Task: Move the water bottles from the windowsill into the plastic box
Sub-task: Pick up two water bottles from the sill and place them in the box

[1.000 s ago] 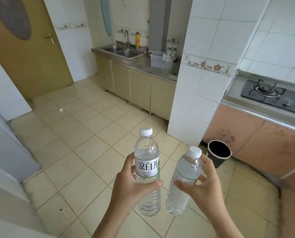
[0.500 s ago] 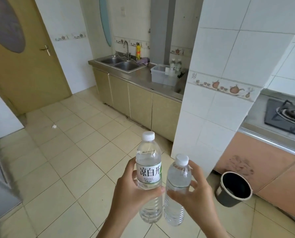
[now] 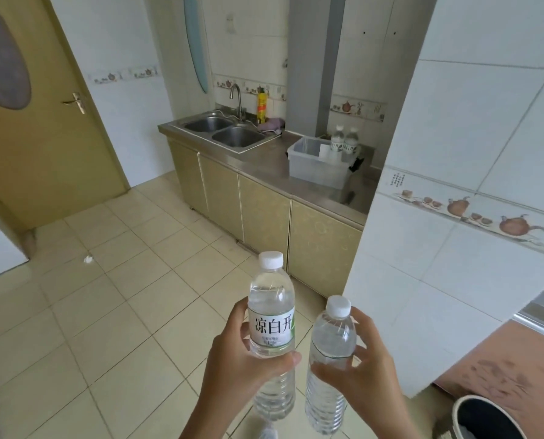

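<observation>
My left hand (image 3: 239, 365) grips a clear water bottle (image 3: 271, 299) with a white cap and a white-green label, held upright in front of me. Beside it, my right hand (image 3: 364, 375) grips a second clear water bottle (image 3: 332, 340) whose label is barely visible. The translucent plastic box (image 3: 319, 164) stands far ahead on the steel counter (image 3: 264, 153). Two more water bottles (image 3: 343, 142) stand at its far right corner; whether they are inside the box or behind it I cannot tell.
A double sink (image 3: 224, 131) with a tap and a yellow spray can (image 3: 261, 104) lies left of the box. A white tiled pillar (image 3: 454, 217) juts out on the right. A dark bin (image 3: 486, 419) sits on the floor at lower right. A brown door (image 3: 42, 122) is closed at left.
The view has moved forward and turned left toward the sink counter; the box looks nearer. Both bottles stay in my hands, and the stove has left the view.
</observation>
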The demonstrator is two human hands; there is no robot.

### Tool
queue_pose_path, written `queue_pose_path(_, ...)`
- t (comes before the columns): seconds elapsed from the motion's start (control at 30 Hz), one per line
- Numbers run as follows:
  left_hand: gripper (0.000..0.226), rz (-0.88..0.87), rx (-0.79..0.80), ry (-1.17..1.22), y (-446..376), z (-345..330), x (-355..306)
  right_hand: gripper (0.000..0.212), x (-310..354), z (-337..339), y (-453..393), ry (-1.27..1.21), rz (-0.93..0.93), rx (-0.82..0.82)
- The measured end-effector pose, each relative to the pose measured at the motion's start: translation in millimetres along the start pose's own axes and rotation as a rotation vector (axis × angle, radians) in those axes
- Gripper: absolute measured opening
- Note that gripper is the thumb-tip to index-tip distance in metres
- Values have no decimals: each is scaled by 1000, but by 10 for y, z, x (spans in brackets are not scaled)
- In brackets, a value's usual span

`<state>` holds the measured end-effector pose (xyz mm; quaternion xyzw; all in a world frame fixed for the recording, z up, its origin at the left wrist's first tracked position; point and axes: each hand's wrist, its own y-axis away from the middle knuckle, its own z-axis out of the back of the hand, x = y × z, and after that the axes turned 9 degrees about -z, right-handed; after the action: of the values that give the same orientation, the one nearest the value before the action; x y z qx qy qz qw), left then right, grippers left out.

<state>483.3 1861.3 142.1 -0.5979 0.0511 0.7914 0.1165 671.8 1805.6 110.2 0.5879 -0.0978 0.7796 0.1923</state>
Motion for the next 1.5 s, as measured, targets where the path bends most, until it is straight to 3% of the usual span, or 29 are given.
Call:
queue_pose_path(0.43,93,4,91,-66,-2855,-130,187,87,440,-237,-2598,42,-37,-132)
queue_pose_path(1.03,80,24,64,-56,-6027,-838,272,79,780,-73,-6107,-24,-14,-77)
queue_pose_path(1.23,77,-39,141,5,-7095,-1034,127,82,982,29,-6966,-111,-65,-179)
queue_pose_path(1.5,83,-160,389,152,-8709,-1487,-105,90,1324,269,-7965,-83,-45,-506)
